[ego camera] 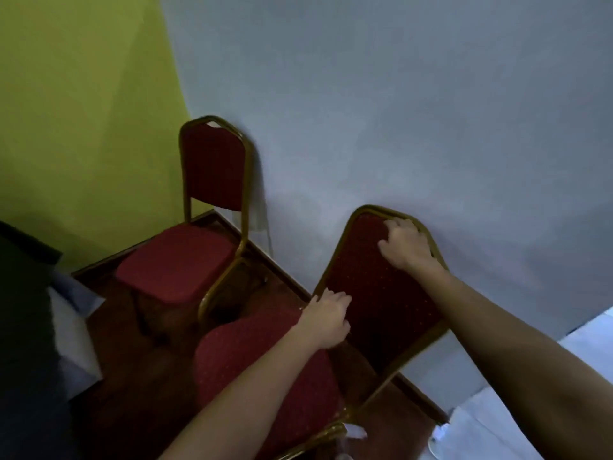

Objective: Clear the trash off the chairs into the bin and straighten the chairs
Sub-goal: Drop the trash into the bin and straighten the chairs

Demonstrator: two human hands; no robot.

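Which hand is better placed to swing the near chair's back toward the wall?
Probably the right hand: it grips the top of the near chair's back, nearest the wall. The left hand holds the frame's lower side edge.

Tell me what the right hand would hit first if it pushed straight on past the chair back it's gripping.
Most likely the grey wall just behind the near chair; the right hand grips its top rail, though the gap is hard to judge.

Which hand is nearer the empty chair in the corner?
Left. The left hand grips the near chair's backrest edge facing the corner chair; the right hand holds its top, farther away.
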